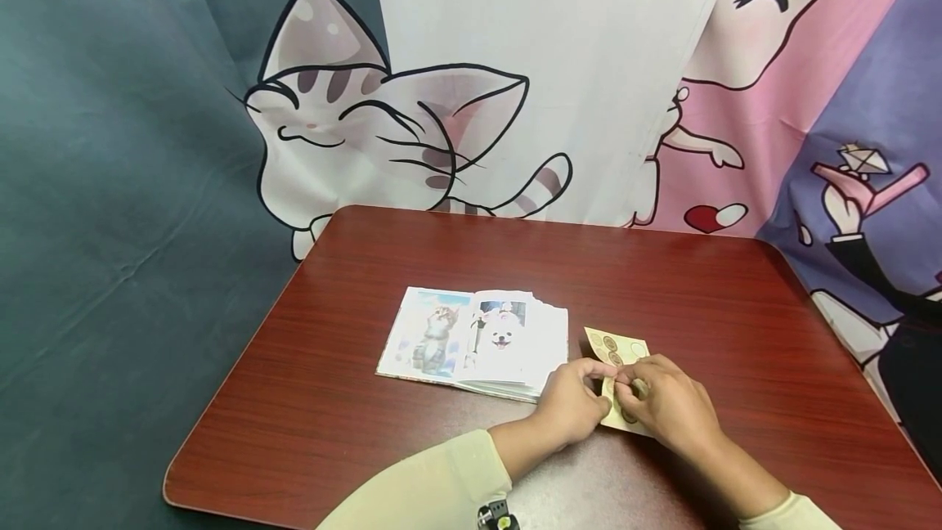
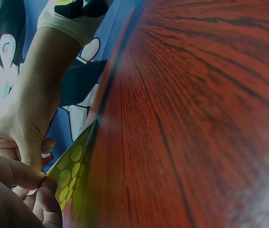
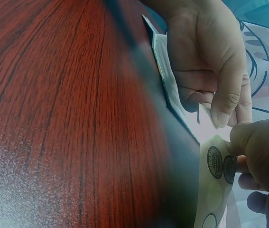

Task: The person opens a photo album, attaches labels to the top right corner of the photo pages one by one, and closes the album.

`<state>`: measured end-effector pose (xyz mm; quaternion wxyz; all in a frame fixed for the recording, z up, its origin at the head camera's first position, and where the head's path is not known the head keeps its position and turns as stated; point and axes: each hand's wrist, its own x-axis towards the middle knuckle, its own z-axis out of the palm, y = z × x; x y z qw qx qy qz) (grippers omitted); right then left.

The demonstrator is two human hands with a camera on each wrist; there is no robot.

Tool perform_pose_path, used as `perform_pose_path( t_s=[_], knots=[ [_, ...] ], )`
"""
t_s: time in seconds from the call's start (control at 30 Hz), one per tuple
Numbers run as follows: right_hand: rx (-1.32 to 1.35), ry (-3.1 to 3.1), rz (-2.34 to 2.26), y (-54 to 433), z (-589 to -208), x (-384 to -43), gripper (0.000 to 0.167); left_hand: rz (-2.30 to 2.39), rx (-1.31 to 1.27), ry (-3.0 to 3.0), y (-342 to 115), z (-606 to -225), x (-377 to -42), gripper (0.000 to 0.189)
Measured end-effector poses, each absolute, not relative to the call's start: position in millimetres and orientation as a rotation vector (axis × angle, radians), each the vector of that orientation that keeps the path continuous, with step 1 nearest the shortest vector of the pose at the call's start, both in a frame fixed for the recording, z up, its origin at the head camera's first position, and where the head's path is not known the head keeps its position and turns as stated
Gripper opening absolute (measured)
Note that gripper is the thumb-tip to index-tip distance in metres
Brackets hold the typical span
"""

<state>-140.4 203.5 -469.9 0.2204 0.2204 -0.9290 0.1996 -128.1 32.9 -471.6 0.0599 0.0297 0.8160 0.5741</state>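
A pale yellow sheet of round stickers point(image 1: 624, 343) is at the right of the table, raised off it along one edge. My left hand point(image 1: 570, 403) pinches the sheet's left edge between thumb and forefinger. Fingertips of my right hand point(image 1: 670, 399) pinch at the sheet right beside the left fingertips. In the right wrist view, dark printed circles show on the sheet point(image 3: 215, 190), and both sets of fingertips meet at its upper edge. Whether the right fingers have a single sticker or the sheet itself, I cannot tell.
An open book point(image 1: 548, 338) with a kitten picture and a white dog picture lies left of the hands. The reddish-brown wooden table point(image 1: 309, 432) has rounded corners. Behind it hangs a cloth backdrop point(image 1: 471, 15) with cartoon cats. A dark watch point(image 1: 499, 516) shows at the left sleeve.
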Motion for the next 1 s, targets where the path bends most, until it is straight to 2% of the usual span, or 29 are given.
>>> perform_pose_path(
  t_s=[0.27, 0.63, 1.0],
  knots=[
    [0.583, -2.654, 0.551, 204.8, -472.6, -141.1, 0.019, 1.699, 0.126, 2.489, 33.4, -473.0, -127.5, 0.045],
    [0.682, -2.637, 0.514, 203.9, -476.1, -142.6, 0.012, 1.72, 0.122, 2.506, 31.8, -474.5, -130.5, 0.047],
    [0.672, -2.613, 0.522, 204.0, -477.7, -140.4, 0.006, 1.664, 0.135, 2.541, 30.2, -474.2, -133.2, 0.038]
  ],
)
